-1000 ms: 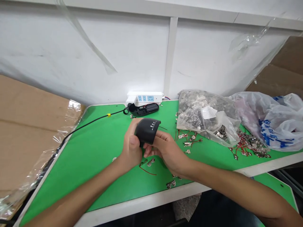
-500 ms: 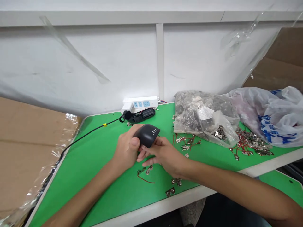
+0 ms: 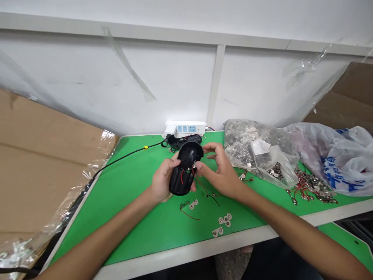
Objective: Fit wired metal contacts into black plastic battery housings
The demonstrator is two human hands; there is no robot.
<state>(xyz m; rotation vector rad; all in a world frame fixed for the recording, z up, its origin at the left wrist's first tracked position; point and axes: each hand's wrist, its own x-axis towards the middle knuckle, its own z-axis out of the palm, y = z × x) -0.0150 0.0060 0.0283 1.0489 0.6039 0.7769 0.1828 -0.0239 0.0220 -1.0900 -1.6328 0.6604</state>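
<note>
A black plastic housing (image 3: pixel 190 153) with a rounded hollow end and a ribbed battery compartment faces up in my left hand (image 3: pixel 163 177), which is closed around its left side and underside. Short red wires and a small green part show inside. My right hand (image 3: pixel 220 171) is at the housing's right side, thumb against a small metal battery contact (image 3: pixel 194 165) at the compartment edge, with the index finger bent near the rim. A thin wire (image 3: pixel 208 194) trails below. Loose battery contacts (image 3: pixel 225 220) lie on the green table (image 3: pixel 140 229).
Behind the hands lie a second black housing (image 3: pixel 189 142) and a white power strip (image 3: pixel 189 127) with a black cable (image 3: pixel 125 155). At right are a clear bag of metal parts (image 3: pixel 256 144), a pile of wired contacts (image 3: pixel 313 186) and a white plastic bag (image 3: pixel 346 155). Cardboard (image 3: pixel 52 163) stands left.
The housing has been turned over, from its smooth printed outside to its open inside. My right hand has moved from beneath it to its right side. The camera view has tilted and shifted.
</note>
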